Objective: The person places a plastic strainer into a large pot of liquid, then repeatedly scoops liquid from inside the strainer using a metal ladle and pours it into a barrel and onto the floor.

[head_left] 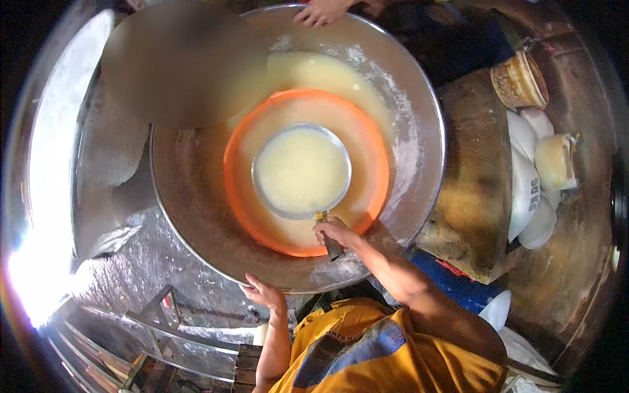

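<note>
My right hand (335, 236) is closed round the dark handle of a round metal pan (303, 171), which is full of pale yellowish liquid. The pan is over an orange-rimmed round basin (230, 171) that holds cloudy liquid. Around the basin is a large metal vat (190, 216) with more pale liquid and white residue on its inner wall. At the vat's near rim my left hand (265, 293) rests, its thumb over the edge and its fingers partly spread.
Another person's hand (324, 12) touches the vat's far rim. On the right are a wooden box (475, 164), a stained bucket (519, 80), white sacks (522, 180) and a blue container (452, 285). A metal frame (190, 344) stands at the lower left. A blurred patch hides the upper left.
</note>
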Tool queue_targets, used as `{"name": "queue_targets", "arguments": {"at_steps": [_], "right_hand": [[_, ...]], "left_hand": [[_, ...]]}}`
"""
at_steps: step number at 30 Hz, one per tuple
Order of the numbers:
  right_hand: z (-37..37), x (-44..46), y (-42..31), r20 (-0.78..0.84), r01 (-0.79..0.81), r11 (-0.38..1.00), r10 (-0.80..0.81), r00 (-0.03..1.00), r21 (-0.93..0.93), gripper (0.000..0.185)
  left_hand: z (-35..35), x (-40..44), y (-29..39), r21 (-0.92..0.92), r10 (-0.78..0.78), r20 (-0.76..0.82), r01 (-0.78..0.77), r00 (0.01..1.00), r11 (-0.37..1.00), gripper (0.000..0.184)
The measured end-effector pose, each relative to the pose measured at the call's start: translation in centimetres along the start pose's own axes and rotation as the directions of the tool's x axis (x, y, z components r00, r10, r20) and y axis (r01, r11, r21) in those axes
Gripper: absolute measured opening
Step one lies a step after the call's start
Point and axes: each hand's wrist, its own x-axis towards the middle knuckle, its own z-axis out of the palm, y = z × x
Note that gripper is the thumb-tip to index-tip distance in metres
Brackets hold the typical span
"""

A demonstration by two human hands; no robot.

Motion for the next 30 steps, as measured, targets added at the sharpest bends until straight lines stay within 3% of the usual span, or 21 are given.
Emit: {"name": "queue_targets", "arguments": {"at_steps": [1, 5, 6, 9, 11, 12, 14, 16, 17, 18, 19, 21, 23, 25, 26, 29, 30], "right_hand": [[0.3, -1.1, -0.4, 0.027, 0.031, 0.999, -0.03, 0.999, -0.03, 0.02], [0.2, -7.9, -1.2, 0.162, -0.086, 0.98, 0.057, 0.985, 0.177, 0.015], [-0.2, -9.7, -0.9, 0.236, -0.124, 0.96, 0.063, 0.97, 0.253, 0.011], [-0.8, -16.7, -0.5, 0.239, -0.011, 0.949, -0.067, 0.969, 0.314, 0.009], [-2.0, -21.2, 0.7, 0.229, 0.043, 0.923, -0.14, 0.963, 0.384, 0.009], [-2.9, -23.2, 1.7, 0.22, 0.106, 0.92, -0.2, 0.955, 0.377, 0.01], [-4.8, -27.5, 4.3, 0.103, 0.186, 0.896, -0.246, 0.964, 0.402, 0.01], [-6.7, -31.1, 7.9, -0.088, 0.321, 0.894, -0.309, 0.947, 0.312, 0.01], [-8.1, -32.6, 10.2, -0.112, 0.362, 0.898, -0.345, 0.932, 0.251, 0.009], [-9.4, -34.2, 12.7, -0.136, 0.397, 0.898, -0.377, 0.916, 0.187, 0.009], [-10.9, -35.6, 15.4, -0.192, 0.502, 0.864, -0.49, 0.851, 0.021, 0.009], [-12.2, -39.7, 19.3, -0.464, 0.516, 0.85, -0.418, 0.781, 0.104, 0.012], [-13.0, -43.7, 22.5, -0.673, 0.386, 0.902, -0.162, 0.722, 0.196, 0.013], [-14.7, -46.2, 28.6, -0.672, 0.42, 0.9, -0.239, 0.701, 0.118, 0.014], [-15.9, -47.1, 32.1, -0.622, 0.558, 0.803, -0.331, 0.71, 0.21, 0.015], [-17.1, -49.3, 38.5, -0.748, 0.424, 0.905, -0.265, 0.608, 0.024, 0.018], [-17.7, -49.7, 40.3, -0.689, 0.558, 0.779, -0.236, 0.685, 0.288, 0.018]], "left_hand": [[0.0, 0.0, -0.1, -0.027, -0.001, 0.01, 0.002, 1.0, 1.0, 0.046], [-0.6, 0.5, -1.6, 0.213, 0.065, -0.027, -0.058, 0.997, 0.975, 0.047], [-0.1, 0.2, -1.3, 0.097, 0.038, -0.061, -0.032, 0.997, 0.995, 0.046], [-1.1, 2.3, -4.3, 0.304, 0.034, -0.071, -0.01, 0.997, 0.953, 0.052], [-1.0, 2.9, -5.7, 0.62, 0.402, 0.008, -0.32, 0.916, 0.717, 0.052], [-0.4, 1.6, -2.0, 0.421, 0.083, 0.001, -0.075, 0.997, 0.904, 0.052], [0.3, 0.6, -0.1, 0.494, -0.034, -0.129, 0.094, 0.991, 0.864, 0.054], [0.1, 2.5, -2.2, 0.394, -0.013, -0.07, 0.039, 0.997, 0.918, 0.056], [0.5, -0.7, 1.1, 0.23, -0.091, -0.053, 0.101, 0.994, 0.968, 0.058], [0.2, 0.8, -0.1, 0.238, -0.143, -0.015, 0.143, 0.99, 0.961, 0.061], [-0.2, 4.2, -2.8, 0.372, -0.089, 0.067, 0.058, 0.994, 0.927, 0.06], [0.1, 6.7, -5.0, 0.62, 0.069, 0.206, -0.185, 0.976, 0.762, 0.059], [0.6, 5.9, -4.6, 0.827, 0.238, 0.286, -0.364, 0.928, 0.429, 0.058], [0.5, 5.3, -4.0, 0.885, 0.28, 0.35, -0.413, 0.894, 0.214, 0.057], [0.5, 4.8, -3.6, 0.898, 0.29, 0.363, -0.416, 0.885, 0.146, 0.057], [0.5, 3.7, -2.9, 0.892, 0.306, 0.414, -0.449, 0.857, 0.051, 0.055], [0.5, 3.4, -2.7, 0.887, 0.31, 0.432, -0.46, 0.847, 0.02, 0.055]]}}
